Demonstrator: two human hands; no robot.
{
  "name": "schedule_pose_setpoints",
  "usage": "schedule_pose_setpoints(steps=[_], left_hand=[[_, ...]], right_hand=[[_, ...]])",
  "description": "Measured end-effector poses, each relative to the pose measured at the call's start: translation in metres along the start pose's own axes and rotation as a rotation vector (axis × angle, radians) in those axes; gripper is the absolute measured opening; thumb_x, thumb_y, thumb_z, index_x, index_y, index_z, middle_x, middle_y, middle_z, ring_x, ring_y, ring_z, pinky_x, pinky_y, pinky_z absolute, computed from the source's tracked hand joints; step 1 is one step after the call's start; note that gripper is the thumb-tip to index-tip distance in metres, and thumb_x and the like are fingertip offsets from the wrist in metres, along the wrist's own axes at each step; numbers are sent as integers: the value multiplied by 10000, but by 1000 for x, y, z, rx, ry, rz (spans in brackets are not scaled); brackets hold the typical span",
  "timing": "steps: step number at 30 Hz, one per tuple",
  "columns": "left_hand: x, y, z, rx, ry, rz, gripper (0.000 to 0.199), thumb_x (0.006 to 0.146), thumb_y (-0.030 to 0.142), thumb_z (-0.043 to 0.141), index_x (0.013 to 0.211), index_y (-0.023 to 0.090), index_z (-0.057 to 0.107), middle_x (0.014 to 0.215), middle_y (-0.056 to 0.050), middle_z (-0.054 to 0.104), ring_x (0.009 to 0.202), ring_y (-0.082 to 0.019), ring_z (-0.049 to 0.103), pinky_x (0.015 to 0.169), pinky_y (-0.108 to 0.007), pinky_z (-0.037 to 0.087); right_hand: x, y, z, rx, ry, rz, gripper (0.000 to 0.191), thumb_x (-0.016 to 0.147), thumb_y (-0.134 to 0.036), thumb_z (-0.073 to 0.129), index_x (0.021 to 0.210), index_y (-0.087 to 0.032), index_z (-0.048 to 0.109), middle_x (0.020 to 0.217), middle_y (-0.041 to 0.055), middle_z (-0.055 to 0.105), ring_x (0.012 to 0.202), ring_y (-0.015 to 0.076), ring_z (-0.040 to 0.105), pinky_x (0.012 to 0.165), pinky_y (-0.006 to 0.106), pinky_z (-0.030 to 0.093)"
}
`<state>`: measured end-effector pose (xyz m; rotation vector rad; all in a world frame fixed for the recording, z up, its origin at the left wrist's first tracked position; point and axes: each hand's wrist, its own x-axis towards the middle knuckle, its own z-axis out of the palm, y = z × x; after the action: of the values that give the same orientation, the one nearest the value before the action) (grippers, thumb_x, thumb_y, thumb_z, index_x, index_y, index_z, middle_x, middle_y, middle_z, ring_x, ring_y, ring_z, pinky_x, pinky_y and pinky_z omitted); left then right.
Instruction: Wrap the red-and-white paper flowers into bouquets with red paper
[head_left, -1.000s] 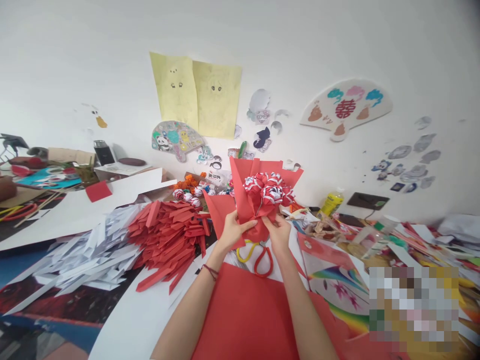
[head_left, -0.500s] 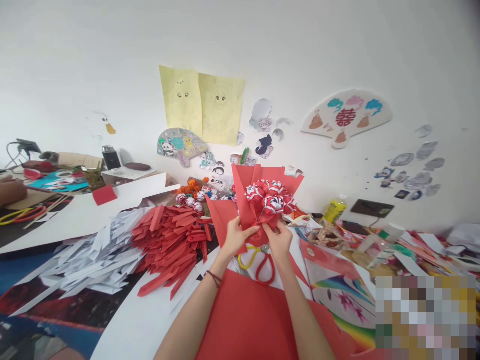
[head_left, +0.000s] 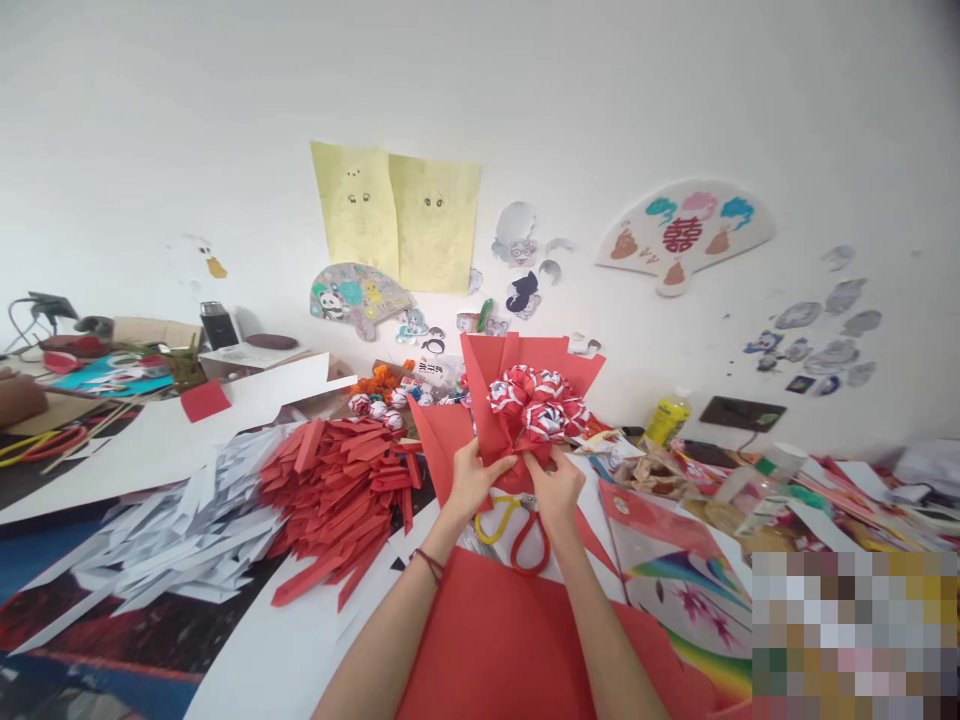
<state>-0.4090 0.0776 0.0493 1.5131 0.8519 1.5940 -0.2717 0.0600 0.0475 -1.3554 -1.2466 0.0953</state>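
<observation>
A bunch of red-and-white paper flowers [head_left: 541,402] stands upright inside red wrapping paper [head_left: 484,372]. My left hand [head_left: 474,480] pinches the gathered lower part of the wrapping from the left, thumb pointing inward. From the right, my right hand [head_left: 553,486] grips the same gathered part, its thumb close to the left one. Both hands are closed on the paper, and the flower stems are hidden. Just below them lies a pair of scissors [head_left: 531,545] with one yellow and one red handle. A large red sheet [head_left: 495,640] spreads under my forearms.
Left of my hands lie piles of folded red paper strips [head_left: 337,490] and white paper strips [head_left: 195,520]. More paper flowers [head_left: 382,408] sit behind them. A yellow bottle [head_left: 667,418] and clutter stand at the right back. Another person's hand [head_left: 21,395] shows at the far left.
The view has shifted slightly, so the wall pictures sit a little lower and further left. Both hands keep the same hold on the wrapping paper, with only slight movement.
</observation>
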Motion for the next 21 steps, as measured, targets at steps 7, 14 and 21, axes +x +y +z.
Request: schedule_pose_setpoints(steps=[7,14,21], left_hand=[[5,-5,-3,13,83,-50,354,628,378,772,844,114,677,804,-68,707,761,-208,624,677,-298,514],[8,-8,-6,171,61,-16,283,719,406,688,766,127,682,705,-26,677,646,-157,563,614,-249,429],[3,-3,-3,435,-18,131,292,820,339,578,593,158,558,558,12,534,531,-116,425,548,-243,278]], right_hand=[[0,-8,0,105,-134,-44,327,758,-456,655,931,-179,672,864,59,719,763,209,637,722,300,464],[-5,-12,6,37,-178,-181,233,823,-378,577,930,-176,618,880,72,683,773,203,607,711,296,446],[-7,-1,9,-188,-117,-182,299,885,-417,478,793,-172,621,748,84,664,673,216,583,635,305,396]])
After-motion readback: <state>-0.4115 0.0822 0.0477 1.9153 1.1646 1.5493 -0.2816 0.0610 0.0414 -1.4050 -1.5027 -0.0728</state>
